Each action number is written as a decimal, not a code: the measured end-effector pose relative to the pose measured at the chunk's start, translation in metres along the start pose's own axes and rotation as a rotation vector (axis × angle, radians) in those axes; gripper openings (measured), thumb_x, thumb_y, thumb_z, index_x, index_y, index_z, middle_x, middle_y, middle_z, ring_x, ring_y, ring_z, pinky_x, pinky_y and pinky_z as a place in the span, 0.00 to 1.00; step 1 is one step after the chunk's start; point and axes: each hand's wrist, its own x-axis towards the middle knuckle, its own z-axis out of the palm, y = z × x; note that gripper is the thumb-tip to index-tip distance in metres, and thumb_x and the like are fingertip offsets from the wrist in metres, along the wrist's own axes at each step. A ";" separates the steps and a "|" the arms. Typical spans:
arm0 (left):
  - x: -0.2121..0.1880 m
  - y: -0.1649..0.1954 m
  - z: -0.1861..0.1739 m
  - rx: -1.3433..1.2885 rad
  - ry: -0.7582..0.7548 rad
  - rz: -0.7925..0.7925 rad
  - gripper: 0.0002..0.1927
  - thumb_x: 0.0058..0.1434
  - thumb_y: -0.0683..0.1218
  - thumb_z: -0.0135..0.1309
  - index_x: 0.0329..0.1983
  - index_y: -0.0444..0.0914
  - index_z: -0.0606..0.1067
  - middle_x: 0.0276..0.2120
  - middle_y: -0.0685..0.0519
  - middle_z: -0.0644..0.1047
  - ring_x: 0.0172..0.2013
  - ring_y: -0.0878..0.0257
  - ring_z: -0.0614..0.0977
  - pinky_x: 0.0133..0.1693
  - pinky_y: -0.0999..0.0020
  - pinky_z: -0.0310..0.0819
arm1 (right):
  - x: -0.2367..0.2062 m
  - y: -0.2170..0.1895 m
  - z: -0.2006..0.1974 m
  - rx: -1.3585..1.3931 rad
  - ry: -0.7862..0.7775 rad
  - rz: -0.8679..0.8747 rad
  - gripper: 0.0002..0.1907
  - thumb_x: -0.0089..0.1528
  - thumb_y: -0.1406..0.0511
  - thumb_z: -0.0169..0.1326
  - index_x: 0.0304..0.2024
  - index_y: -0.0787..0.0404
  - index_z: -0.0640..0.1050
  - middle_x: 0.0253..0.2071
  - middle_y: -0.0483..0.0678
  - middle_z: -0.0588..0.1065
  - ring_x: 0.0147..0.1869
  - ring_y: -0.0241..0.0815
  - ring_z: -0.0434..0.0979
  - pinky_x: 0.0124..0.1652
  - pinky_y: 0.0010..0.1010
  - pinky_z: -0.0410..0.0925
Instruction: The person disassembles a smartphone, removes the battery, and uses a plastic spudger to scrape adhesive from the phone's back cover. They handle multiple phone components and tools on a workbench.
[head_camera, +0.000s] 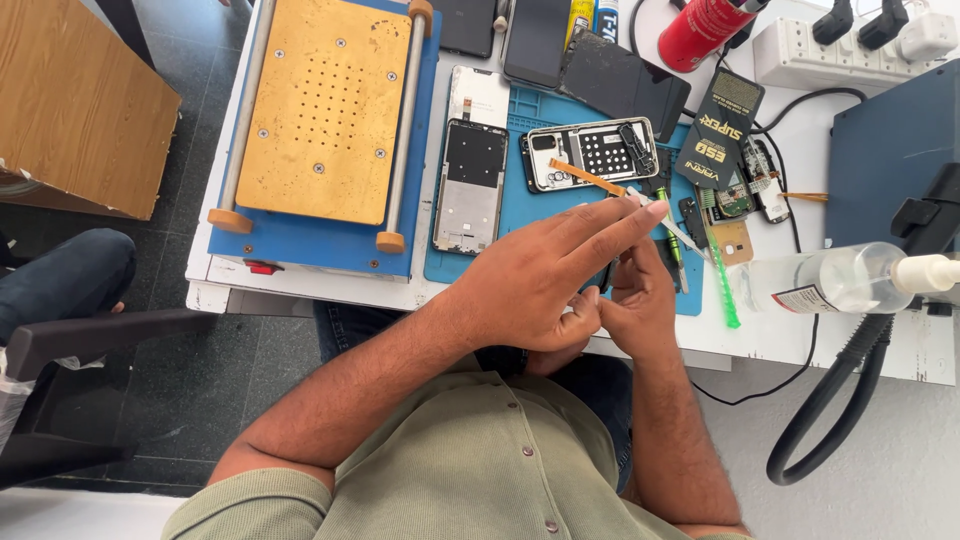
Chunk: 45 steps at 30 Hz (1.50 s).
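My two hands meet just over the table's front edge. My left hand (540, 275) lies on top, its fingers stretched out straight toward the right and its thumb tucked against the other hand. Its palm side is hidden. My right hand (638, 300) is curled below it, fingers closed around a small dark part (611, 272) that barely shows between the hands. Just beyond the fingertips lie an opened phone (590, 152) with its back off, an orange flex cable (585, 177) and a thin white tool (668, 222) on the blue work mat (560, 112).
A gold-plated heating machine (325, 105) fills the table's left. A bare phone frame (470, 185), a green-handled tool (722, 282), a clear bottle (835, 280), a black pouch (722, 125), a red can (700, 25), a power strip (850, 50) and a black hose (830, 400) crowd the right.
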 end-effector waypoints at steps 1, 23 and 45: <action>0.000 -0.001 0.000 0.002 -0.006 -0.004 0.49 0.54 0.41 0.52 0.80 0.44 0.49 0.69 0.42 0.66 0.66 0.47 0.76 0.64 0.55 0.78 | 0.001 -0.001 0.000 -0.001 -0.005 -0.006 0.49 0.57 0.72 0.64 0.77 0.66 0.56 0.72 0.51 0.64 0.79 0.45 0.62 0.76 0.40 0.58; -0.008 -0.012 0.000 0.043 0.073 0.027 0.45 0.56 0.43 0.55 0.78 0.43 0.53 0.67 0.44 0.68 0.66 0.49 0.77 0.62 0.57 0.80 | 0.004 -0.004 0.004 -0.033 -0.027 -0.044 0.48 0.57 0.72 0.66 0.76 0.63 0.58 0.75 0.54 0.62 0.83 0.50 0.58 0.76 0.45 0.59; -0.005 -0.025 -0.008 0.160 -0.005 0.118 0.28 0.67 0.61 0.60 0.57 0.38 0.69 0.62 0.46 0.68 0.61 0.50 0.78 0.58 0.54 0.79 | 0.003 -0.003 -0.005 0.015 -0.072 -0.050 0.49 0.56 0.64 0.71 0.74 0.66 0.60 0.72 0.53 0.65 0.79 0.46 0.63 0.74 0.42 0.62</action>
